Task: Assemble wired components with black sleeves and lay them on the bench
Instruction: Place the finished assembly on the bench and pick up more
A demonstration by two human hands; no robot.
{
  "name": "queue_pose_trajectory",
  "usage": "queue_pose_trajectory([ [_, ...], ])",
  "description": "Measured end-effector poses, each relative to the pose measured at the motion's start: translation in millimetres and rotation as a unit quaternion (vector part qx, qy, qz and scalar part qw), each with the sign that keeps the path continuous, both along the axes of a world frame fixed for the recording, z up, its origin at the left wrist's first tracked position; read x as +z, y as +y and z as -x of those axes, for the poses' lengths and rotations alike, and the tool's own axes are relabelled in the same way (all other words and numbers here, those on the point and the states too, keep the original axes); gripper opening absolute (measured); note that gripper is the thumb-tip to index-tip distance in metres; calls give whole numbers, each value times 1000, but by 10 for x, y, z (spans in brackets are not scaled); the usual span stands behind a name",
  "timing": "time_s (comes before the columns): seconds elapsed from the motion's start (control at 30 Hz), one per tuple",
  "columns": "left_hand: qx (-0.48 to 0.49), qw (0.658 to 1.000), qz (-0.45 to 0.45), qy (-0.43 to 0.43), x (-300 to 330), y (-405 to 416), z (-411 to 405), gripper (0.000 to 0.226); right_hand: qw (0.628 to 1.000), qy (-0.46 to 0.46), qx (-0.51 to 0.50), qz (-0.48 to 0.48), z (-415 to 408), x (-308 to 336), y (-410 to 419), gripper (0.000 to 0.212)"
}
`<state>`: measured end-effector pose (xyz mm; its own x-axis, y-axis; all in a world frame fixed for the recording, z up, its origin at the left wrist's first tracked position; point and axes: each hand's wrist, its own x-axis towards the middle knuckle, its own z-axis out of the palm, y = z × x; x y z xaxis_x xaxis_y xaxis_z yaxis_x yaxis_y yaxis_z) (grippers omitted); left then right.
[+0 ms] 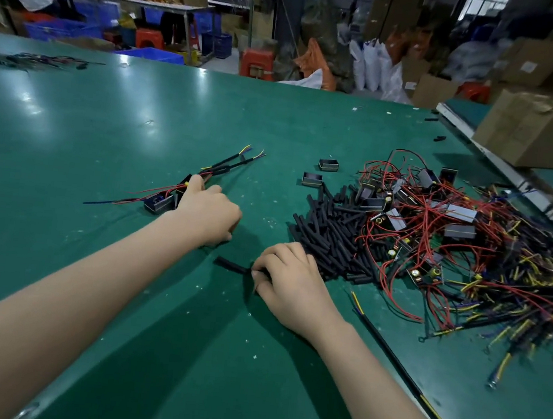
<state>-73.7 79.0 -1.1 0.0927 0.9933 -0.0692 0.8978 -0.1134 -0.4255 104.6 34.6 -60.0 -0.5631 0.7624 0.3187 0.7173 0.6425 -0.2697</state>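
Now your right hand (289, 278) pinches a black sleeve (232, 265) near the sleeve pile (332, 239). Your left hand (207, 213), fingers curled, touches the wired components (166, 198) lying left on the green bench (105, 127).

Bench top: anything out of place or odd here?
Mostly ordinary clutter. A few black sleeves lie stray near the far edge, away from the sleeve pile, and two empty black housings sit apart from the tangled wire heap.

A factory assembly hall. A long green-matted worktop (140, 118) carries a tangled heap of red-wired components (454, 236). Brown cardboard cartons (546, 129) and blue plastic crates (61, 28) stand around.
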Motion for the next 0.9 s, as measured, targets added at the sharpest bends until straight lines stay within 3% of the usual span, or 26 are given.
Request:
queue_pose_trajectory([
  [0.2, -12, 998, -18, 58, -50, -106, -114, 16, 994, -21, -96, -42, -154, 85, -70, 24],
  [0.3, -75, 993, -67, 60, 0, -173, -220, 15, 977, 55, -198, -61, -380, 216, -76, 19],
  [0.4, -102, 984, -100, -108, 143, -148, -509, 18, 947, 82, -308, -44, -621, 386, 64, 22],
  [0.47, -75, 954, -102, -273, 222, -65, -795, 22, 932, 40, -359, 10, -730, 481, 167, 28],
  [0.53, -36, 923, -96, -370, 219, 17, -1051, 25, 923, 34, -380, 47, -800, 512, 201, 33],
  [0.67, -37, 907, -76, -412, -38, 49, -1257, 33, 919, 74, -385, 38, -1012, 456, 157, 31],
  [0.73, -39, 879, -82, -468, -158, -13, -1253, 30, 914, 125, -385, 20, -1139, 443, 158, 28],
  [0.9, -23, 823, -85, -562, -215, -145, -1190, 23, 848, 268, -455, -56, -1396, 584, 433, 38],
])
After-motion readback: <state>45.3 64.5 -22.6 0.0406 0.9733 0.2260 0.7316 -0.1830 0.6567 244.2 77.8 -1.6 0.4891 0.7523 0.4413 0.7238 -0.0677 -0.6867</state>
